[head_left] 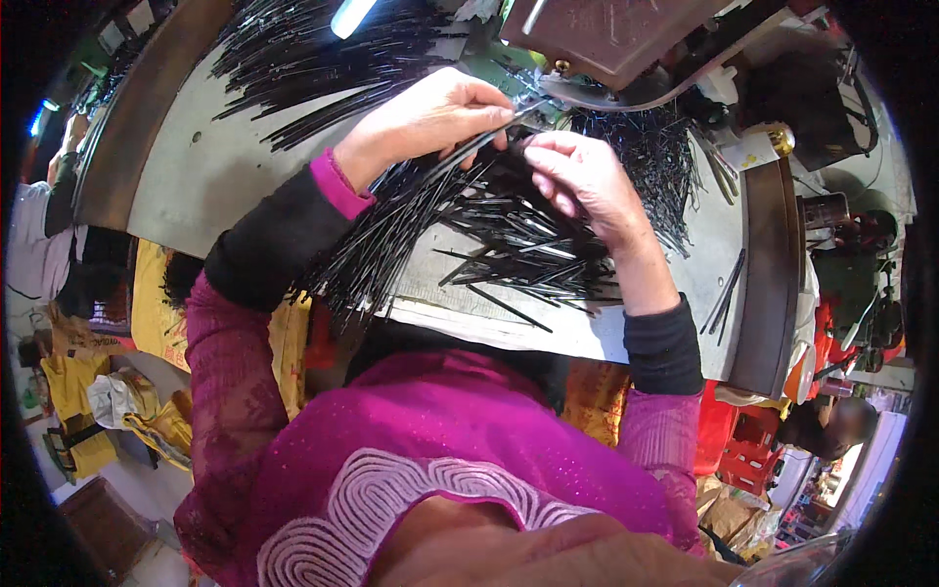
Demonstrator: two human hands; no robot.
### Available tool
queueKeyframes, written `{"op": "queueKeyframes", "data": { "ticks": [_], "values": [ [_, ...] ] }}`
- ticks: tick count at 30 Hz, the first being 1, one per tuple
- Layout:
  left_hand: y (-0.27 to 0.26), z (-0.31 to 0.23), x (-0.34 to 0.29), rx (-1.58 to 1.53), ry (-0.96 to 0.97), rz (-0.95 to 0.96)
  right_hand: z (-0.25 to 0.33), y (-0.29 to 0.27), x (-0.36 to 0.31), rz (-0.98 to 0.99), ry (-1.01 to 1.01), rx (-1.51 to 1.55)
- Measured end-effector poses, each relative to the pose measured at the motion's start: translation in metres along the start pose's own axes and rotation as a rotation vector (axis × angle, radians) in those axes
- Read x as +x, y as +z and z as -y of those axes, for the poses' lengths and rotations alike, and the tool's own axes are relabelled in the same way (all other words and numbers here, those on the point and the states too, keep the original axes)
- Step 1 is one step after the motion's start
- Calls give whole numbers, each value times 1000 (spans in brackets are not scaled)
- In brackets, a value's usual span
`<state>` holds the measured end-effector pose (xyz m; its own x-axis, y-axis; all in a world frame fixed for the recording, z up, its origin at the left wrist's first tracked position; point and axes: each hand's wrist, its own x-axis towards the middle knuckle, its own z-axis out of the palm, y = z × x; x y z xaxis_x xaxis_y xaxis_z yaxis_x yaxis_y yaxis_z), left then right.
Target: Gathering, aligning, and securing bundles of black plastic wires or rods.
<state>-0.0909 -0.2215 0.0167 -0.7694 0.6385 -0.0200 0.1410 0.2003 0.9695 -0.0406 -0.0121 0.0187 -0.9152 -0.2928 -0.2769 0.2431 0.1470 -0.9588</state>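
Thin black strips [391, 230] fan out under my left hand [440, 117], their lower ends hanging over the table's near edge. The thumb and fingers of that hand are closed on the upper ends of several of them, just below a brown machine [602, 39]. Close by on the right, my right hand [587, 181] has its fingers curled and pinched together; what lies between the fingertips is too dark to make out. A loose heap of short black pieces [533, 240] lies on the table below both hands.
The pale table [430, 284] has a raised brown edge [768, 284] on the right. A large pile of black strips [328, 49] lies at the far left, and a dark tangle [650, 157] sits beyond my right hand. Another person's arm [68, 147] shows at the far left.
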Motion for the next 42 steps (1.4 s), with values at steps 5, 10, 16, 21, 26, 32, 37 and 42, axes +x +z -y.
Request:
{"op": "queueKeyframes", "data": {
  "ticks": [5,10,16,21,26,32,37,42],
  "values": [
    [4,-7,-4,-22,-73,21,-5,-12,9,30,-47,145],
    [-2,0,1,-101,-126,45,-6,-23,9,-19,-52,303],
    [-3,3,3,-202,-150,102,-13,-27,12,-21,-95,423],
    [-14,-4,2,-82,-123,1,-15,-33,14,-119,-192,447],
    [-19,10,12,-177,-116,-45,-13,-27,16,-214,-224,455],
    [-15,18,19,-306,-118,-61,-18,-29,21,-248,-243,458],
    [-17,18,19,-310,-131,-36,-16,-28,22,-274,-235,439],
    [-20,17,17,-322,-104,-28,-15,-29,24,-222,-260,466]
  ]
}}
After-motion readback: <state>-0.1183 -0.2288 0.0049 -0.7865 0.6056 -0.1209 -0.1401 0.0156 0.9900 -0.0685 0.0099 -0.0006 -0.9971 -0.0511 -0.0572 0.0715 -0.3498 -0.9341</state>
